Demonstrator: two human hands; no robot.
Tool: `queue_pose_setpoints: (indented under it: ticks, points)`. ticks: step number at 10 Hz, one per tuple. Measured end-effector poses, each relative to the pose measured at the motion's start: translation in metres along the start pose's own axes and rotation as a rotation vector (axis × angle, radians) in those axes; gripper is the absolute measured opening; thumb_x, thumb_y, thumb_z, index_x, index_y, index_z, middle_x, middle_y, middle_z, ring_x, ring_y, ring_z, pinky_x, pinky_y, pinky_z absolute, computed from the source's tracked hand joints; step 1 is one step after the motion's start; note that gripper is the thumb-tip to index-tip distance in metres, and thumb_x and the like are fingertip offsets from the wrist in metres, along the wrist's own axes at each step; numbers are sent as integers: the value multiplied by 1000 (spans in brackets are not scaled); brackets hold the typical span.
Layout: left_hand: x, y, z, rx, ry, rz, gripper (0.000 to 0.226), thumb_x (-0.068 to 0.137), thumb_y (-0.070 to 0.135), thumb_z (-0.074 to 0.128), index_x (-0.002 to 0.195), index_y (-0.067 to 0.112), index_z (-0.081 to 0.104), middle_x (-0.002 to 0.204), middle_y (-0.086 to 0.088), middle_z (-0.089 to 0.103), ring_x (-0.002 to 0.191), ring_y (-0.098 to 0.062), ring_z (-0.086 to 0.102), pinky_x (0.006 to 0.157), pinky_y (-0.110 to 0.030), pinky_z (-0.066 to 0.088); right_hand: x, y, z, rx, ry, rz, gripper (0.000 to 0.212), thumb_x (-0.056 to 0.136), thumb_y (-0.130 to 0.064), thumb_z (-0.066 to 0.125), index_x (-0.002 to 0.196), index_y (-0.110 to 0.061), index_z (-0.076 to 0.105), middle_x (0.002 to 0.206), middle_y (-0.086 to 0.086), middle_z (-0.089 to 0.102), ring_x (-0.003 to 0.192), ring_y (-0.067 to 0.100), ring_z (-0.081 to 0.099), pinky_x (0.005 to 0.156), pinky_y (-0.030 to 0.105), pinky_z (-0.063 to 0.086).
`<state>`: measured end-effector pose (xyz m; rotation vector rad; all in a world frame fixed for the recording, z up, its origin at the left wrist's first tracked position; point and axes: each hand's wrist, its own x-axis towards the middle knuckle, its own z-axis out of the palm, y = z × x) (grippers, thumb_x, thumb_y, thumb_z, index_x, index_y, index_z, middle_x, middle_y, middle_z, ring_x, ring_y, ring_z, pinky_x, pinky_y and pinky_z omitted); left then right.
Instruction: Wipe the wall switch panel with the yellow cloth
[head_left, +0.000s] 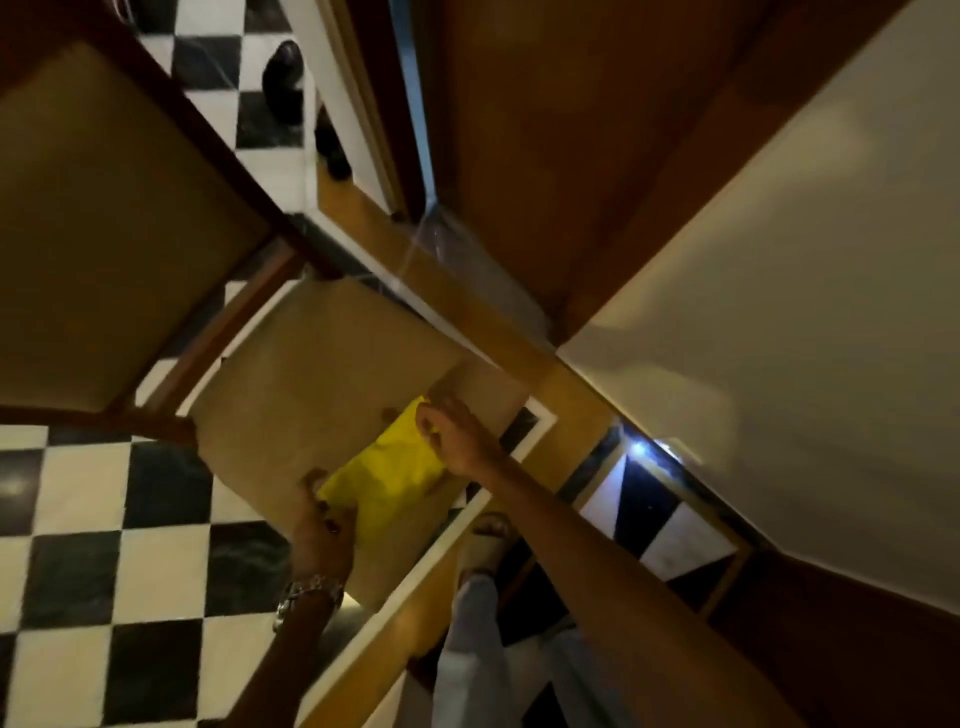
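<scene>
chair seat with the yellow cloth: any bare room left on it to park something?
Yes. The chair seat is bare from the yellow cloth to the backrest. The near corner is crowded: the cloth lies there with the left hand at one end and the right hand at the other. The checkered floor left of the seat is bare.

Beige cushioned chair (322, 374) on black-and-white checkered floor (104, 519); wooden door (545, 130); cream wall (805, 286).

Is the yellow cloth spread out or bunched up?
Mostly spread: yellow cloth lies flat on the chair seat, left hand and right hand at opposite ends.
</scene>
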<state>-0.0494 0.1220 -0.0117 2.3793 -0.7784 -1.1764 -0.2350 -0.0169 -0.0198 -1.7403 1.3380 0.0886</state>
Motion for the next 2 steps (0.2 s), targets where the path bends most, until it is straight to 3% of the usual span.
queue_pose_setpoints:
  ticks: [1,2]
  points:
    - [25,-24,10,401,-97,34,44,107,2,59,149,13,51,141,-25,48,108,-47,63,90,-58,60,15,6,41,-153,-26,4,50,105,-31,57,152,-21,46,159,13,39,145,34,38,122,47,30]
    - [20,-35,12,588,-199,16,57,104,5,66,155,22,46,158,-18,31,120,-49,58,92,-56,61,2,19,44,-422,-99,-50,44,108,-33,49,151,-26,45,170,14,12,154,36,17,124,52,20]
